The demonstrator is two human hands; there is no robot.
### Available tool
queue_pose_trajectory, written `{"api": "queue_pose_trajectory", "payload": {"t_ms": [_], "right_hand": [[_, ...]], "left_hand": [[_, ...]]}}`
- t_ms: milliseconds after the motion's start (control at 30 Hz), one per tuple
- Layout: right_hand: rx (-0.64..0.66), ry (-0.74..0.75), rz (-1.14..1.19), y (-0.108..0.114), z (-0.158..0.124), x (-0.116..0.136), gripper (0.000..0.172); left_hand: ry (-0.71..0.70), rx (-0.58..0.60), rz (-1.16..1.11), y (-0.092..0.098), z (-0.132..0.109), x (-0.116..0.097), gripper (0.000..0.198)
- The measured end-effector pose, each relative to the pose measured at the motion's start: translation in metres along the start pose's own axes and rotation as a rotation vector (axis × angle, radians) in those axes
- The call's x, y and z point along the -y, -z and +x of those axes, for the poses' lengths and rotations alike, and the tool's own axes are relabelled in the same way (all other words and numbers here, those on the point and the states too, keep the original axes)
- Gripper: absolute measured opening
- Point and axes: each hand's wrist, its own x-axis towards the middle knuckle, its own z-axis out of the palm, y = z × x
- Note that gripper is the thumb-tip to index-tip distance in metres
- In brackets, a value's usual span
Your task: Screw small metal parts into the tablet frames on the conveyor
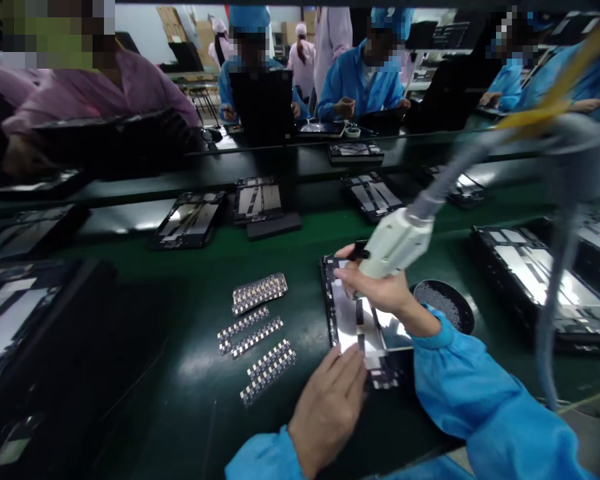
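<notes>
In my right hand (377, 287) is a pale electric screwdriver (397, 243), tilted, with a thick grey hose running from its upper end. My fingers wrap around its lower part, and its tip is hidden behind them. Under it lies an opened tablet (347, 310) with silver panels and dark inner parts. My left hand (333, 407) rests at the tablet's lower left edge, fingers stretched out flat and holding nothing. Beside my right wrist stands a round black dish (445, 307) of small grey pieces, too small to tell apart.
Left of the tablet lie several strips of small parts (260, 293). Stacked opened tablets (545, 280) stand at the right, and more (190, 217) lie along the green bench (180, 373). A grey hose (560, 300) hangs at the right. Co-workers (365, 87) sit across the bench.
</notes>
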Motion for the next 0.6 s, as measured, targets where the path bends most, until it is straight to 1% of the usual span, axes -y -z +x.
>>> {"api": "queue_pose_trajectory", "payload": {"t_ms": [67,133,200,267,300,367,467,600], "right_hand": [[-0.047,0.044,-0.005,0.025,-0.009,0.01,0.027],[-0.09,0.069,-0.012,0.049,-0.021,0.014,0.028],[-0.11,0.069,-0.008,0.069,-0.035,0.012,0.027],[-0.094,0.052,-0.004,0.082,-0.047,0.009,0.024],[-0.085,0.037,-0.007,0.085,-0.052,0.007,0.023],[-0.099,-0.013,-0.015,0.086,-0.062,0.005,0.023],[-0.152,-0.128,0.011,0.081,-0.072,0.002,0.027],[-0.123,-0.257,0.019,0.074,-0.082,-0.004,0.03]], "left_hand": [[-0.047,0.06,0.019,0.008,0.006,0.027,0.026],[-0.082,0.085,0.051,0.013,0.016,0.051,0.027],[-0.087,0.094,0.1,0.011,0.027,0.069,0.03],[-0.081,0.096,0.144,0.003,0.04,0.085,0.033],[-0.07,0.106,0.155,-0.002,0.048,0.093,0.034],[-0.002,0.165,0.152,-0.01,0.066,0.112,0.035],[0.169,0.269,0.177,-0.02,0.102,0.144,0.036],[0.363,0.291,0.313,-0.026,0.152,0.179,0.036]]}}
